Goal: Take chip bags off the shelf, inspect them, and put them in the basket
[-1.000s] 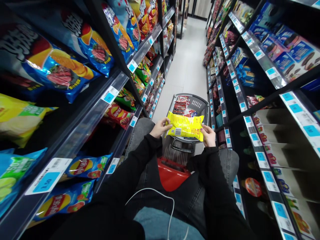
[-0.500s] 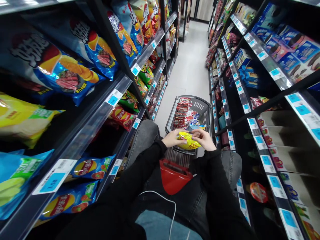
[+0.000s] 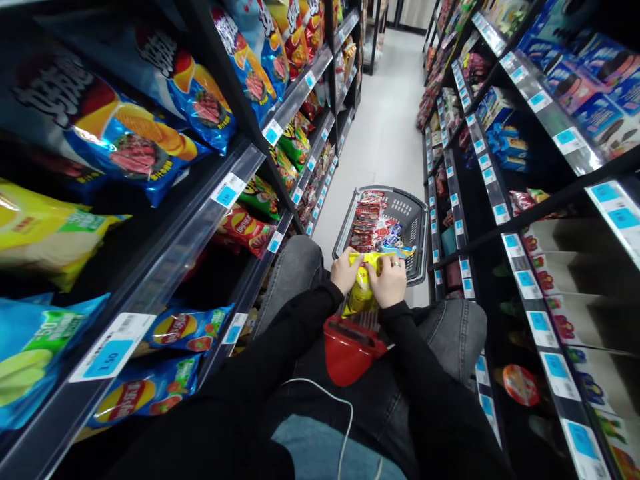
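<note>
A yellow snack bag (image 3: 360,299) hangs upright between my two hands, above the near end of a dark grey shopping basket (image 3: 416,230). My left hand (image 3: 345,270) pinches the bag's top left edge. On the other side, my right hand (image 3: 389,280) grips the top right part, with a ring showing on one finger. Inside the basket stands a row of red-and-white packets (image 3: 366,223), with blue-and-white packets (image 3: 394,235) beside them. The near rim of the basket is hidden behind the hands and the bag.
Shelves of chip bags (image 3: 150,143) rise close on my left. Boxed biscuits (image 3: 600,100) and cartons fill the shelves on my right. A red plastic piece (image 3: 350,353) sits between my knees, and a white cable (image 3: 325,393) crosses my lap. The aisle floor (image 3: 385,120) runs ahead.
The yellow bag has turned from lying sideways to hanging upright. Both hands have shifted to its top edge and drawn closer together, with their backs now facing up.
</note>
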